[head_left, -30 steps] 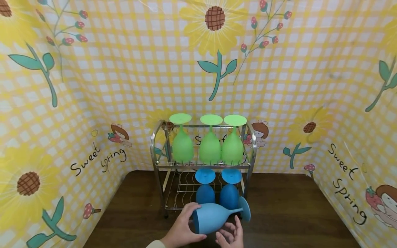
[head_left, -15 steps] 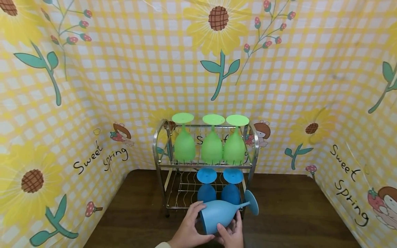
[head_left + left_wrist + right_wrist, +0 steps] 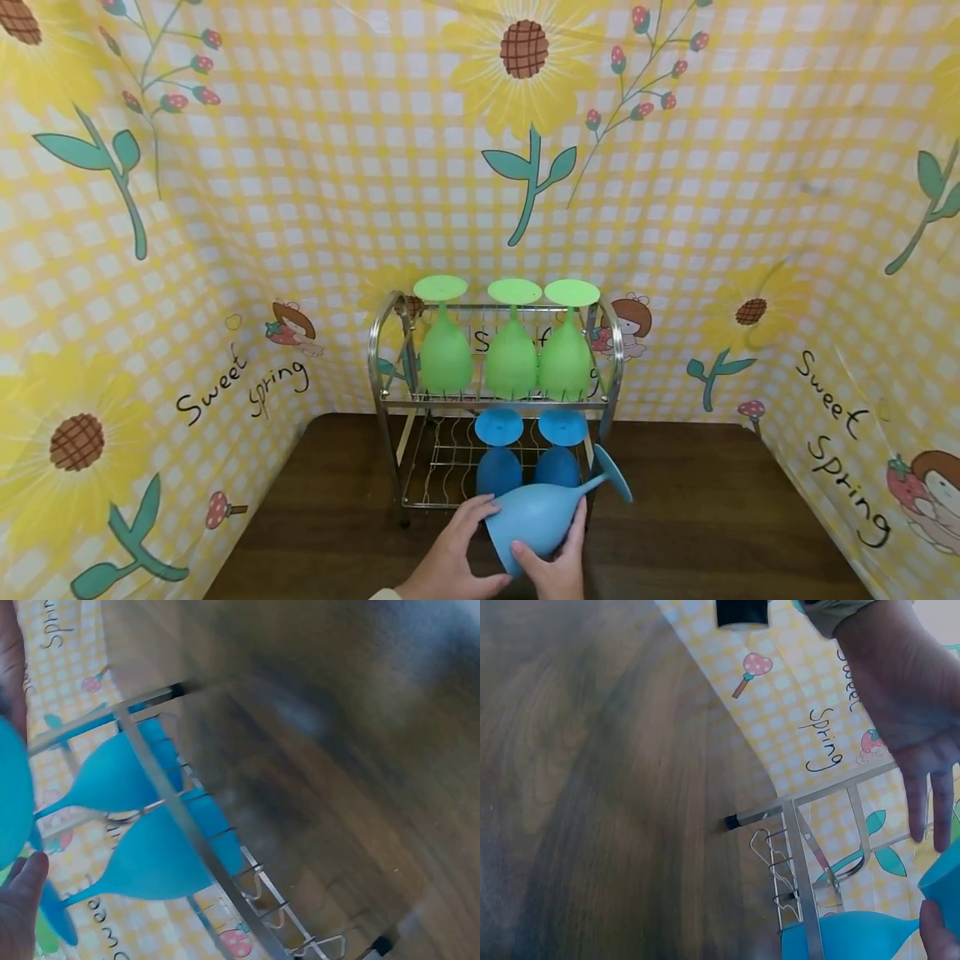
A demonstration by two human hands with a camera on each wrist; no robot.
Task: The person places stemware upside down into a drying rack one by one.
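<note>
A light blue plastic goblet point(image 3: 536, 521) is tilted on its side in front of the rack, its foot up to the right and its mouth toward the lower left. My right hand point(image 3: 555, 567) grips its bowl, thumb on the near side and fingers behind. My left hand point(image 3: 453, 554) is beside the mouth, its fingertips at the rim and its thumb spread away; in the right wrist view the fingers of that left hand point(image 3: 911, 712) look straight. Two blue goblets point(image 3: 498, 471) stand upside down on the lower shelf. The left wrist view shows only part of the held goblet point(image 3: 11, 795).
A two-tier metal rack point(image 3: 378, 367) stands on the dark wooden table point(image 3: 690, 500). Three green goblets point(image 3: 512, 358) are upside down on its upper tier. Wavy wires point(image 3: 450, 462) show on the lower shelf's left part. A yellow checked cloth point(image 3: 360, 167) surrounds the table.
The goblet has moved slightly right and its foot has risen. My right hand has closed around the bowl, while my left hand's hold at the mouth has loosened.
</note>
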